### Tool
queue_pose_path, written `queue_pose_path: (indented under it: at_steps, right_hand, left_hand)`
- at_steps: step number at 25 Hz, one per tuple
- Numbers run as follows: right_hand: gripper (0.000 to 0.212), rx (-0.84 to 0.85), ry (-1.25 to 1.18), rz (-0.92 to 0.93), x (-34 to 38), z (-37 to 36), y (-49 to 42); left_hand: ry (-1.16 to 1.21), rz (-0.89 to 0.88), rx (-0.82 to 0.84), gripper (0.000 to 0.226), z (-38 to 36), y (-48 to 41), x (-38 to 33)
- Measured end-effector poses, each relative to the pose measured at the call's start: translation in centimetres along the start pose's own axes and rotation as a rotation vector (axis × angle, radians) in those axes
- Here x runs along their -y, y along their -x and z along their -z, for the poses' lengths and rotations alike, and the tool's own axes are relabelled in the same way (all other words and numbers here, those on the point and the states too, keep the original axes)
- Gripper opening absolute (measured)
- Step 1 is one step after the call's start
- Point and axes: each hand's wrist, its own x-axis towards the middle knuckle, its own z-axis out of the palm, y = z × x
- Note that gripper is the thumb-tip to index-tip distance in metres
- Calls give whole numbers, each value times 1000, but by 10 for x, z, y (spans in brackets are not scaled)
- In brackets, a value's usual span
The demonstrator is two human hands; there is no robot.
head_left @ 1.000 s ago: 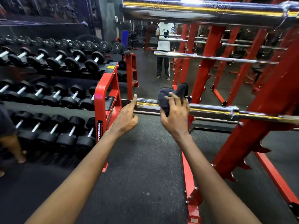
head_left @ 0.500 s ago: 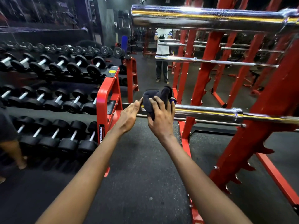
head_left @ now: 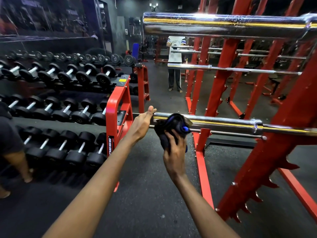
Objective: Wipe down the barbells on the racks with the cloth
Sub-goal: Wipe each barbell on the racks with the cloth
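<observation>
A chrome barbell lies across the red rack at waist height. My right hand grips a dark cloth with a blue edge, held against the underside of the bar's left end. My left hand rests at the tip of that same sleeve, thumb up and fingers fairly straight. A second chrome barbell sits on the rack near the top of the view, and a thinner one lies further back.
A red-framed rack with several black dumbbells runs along the left. A person in a white shirt stands behind the racks. Another person's arm shows at the left edge. Dark rubber floor lies below.
My right hand slid the cloth left along the bar to its end, then dropped from the top of the bar to below it. My left hand stayed at the bar's tip.
</observation>
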Motion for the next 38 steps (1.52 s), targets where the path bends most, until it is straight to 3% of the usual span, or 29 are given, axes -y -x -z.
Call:
queue_pose_path:
  at_steps: [4,7,10,13,16,20,25,28,34,38]
  right_hand:
    - [34,-324,-481,-640,0,-4,-13]
    - [29,-388,-1062,-959,1,-10,-48]
    - [37,-391,-1234,-1049,8,-11,-59]
    - [27,-380,-1175,-1032,15,-1,-51]
    - [31,-355,-1120,-1084,0,-5,-63]
    - [34,-91,-1454,-1225,-8,-1,-93]
    - [31,127,-1387,-1207,2,18,-76]
    - [18,109,-1220,-1140,14,32,-73]
    - [18,99,-679,-889,24,60,-62]
    - [8,19,-473,-694,49,99,-85]
  left_hand:
    - [-36,-2,14,69,-5,3,4]
    - [-94,-18,-2,57,-7,2,6]
    - [-188,-12,-27,48,-10,-3,9]
    - [-185,-20,-61,46,-12,-4,10]
    - [-130,8,-88,39,-9,-4,0]
    - [-230,11,-79,41,-7,-5,-8]
    - [-213,9,-117,44,-14,-10,6]
    - [-216,3,-112,44,-14,-10,6]
    - [-321,-36,-153,45,-16,-7,-2]
    - [-273,-150,-270,41,-20,-9,-22]
